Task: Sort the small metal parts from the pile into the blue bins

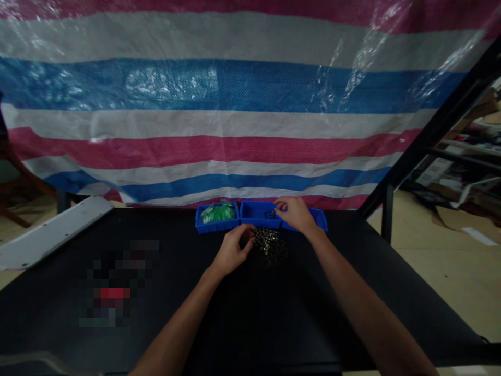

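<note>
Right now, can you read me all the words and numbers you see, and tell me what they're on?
There are none I can read.
Blue trays: no writing shows.
Striped sheet: just stripes.
White thing at far right: any marks are too blurred.

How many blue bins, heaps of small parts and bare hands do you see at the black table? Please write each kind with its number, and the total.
Blue bins: 3 (left bin, middle bin, right bin, partly hidden)
Heap of small parts: 1
Bare hands: 2 (left hand, right hand)
Total: 6
</note>
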